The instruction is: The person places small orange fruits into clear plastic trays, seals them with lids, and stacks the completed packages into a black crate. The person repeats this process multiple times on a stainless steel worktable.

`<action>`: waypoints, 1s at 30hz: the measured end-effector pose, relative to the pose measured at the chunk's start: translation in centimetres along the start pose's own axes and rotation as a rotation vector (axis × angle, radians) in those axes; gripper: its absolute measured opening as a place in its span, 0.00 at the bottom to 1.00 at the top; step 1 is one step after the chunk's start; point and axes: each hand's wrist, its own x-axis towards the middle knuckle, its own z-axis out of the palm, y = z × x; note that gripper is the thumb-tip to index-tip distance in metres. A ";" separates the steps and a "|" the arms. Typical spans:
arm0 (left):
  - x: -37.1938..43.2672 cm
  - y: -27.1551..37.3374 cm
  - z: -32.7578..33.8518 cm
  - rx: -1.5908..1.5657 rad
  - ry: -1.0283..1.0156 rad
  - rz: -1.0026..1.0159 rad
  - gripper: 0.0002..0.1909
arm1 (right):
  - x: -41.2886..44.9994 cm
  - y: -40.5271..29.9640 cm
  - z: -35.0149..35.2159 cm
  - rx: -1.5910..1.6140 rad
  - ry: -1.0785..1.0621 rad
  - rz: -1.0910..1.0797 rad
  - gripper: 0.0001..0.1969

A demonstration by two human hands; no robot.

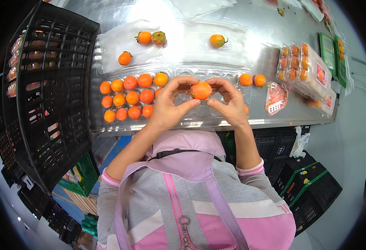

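An orange persimmon [201, 90] is held between my left hand [171, 104] and my right hand [229, 101], the fingertips of both touching it. Its leafy cap faces left. Beneath my hands lies a clear plastic tray [198, 112] with round hollows. To the left, another clear tray holds rows of persimmons [133, 97], partly covered by my left hand. Two persimmons [245, 79] sit at the right tray's upper right corner, and part of another shows beside my right wrist. Beyond the trays, a single persimmon [217, 40] and several others [125, 58] rest on clear plastic lids.
Large black crates [56, 93] stand at the left edge of the metal table [264, 51]. At the right are a fan of printed labels [276, 98], stacked packed clamshells [314, 70] and a green scale [328, 53]. Strapped black crates [308, 187] stand below, right.
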 end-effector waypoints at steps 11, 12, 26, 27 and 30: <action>-1.1 0.3 -1.9 0.141 0.254 0.021 0.33 | 2.2 0.3 0.4 -0.375 0.196 -0.088 0.18; -1.3 0.2 -2.5 0.081 0.287 -0.009 0.33 | 2.6 -0.1 0.7 -0.466 0.189 -0.128 0.18; -2.3 -0.9 -3.6 0.069 0.415 -0.043 0.17 | 5.0 1.4 2.8 -1.060 0.064 -0.352 0.18; -2.3 -1.0 -3.6 0.075 0.431 -0.015 0.16 | 4.6 1.1 1.8 -1.044 0.100 -0.320 0.19; -2.4 -1.3 -3.8 0.062 0.456 -0.007 0.16 | 3.3 -0.5 -3.5 -1.085 0.172 -0.270 0.20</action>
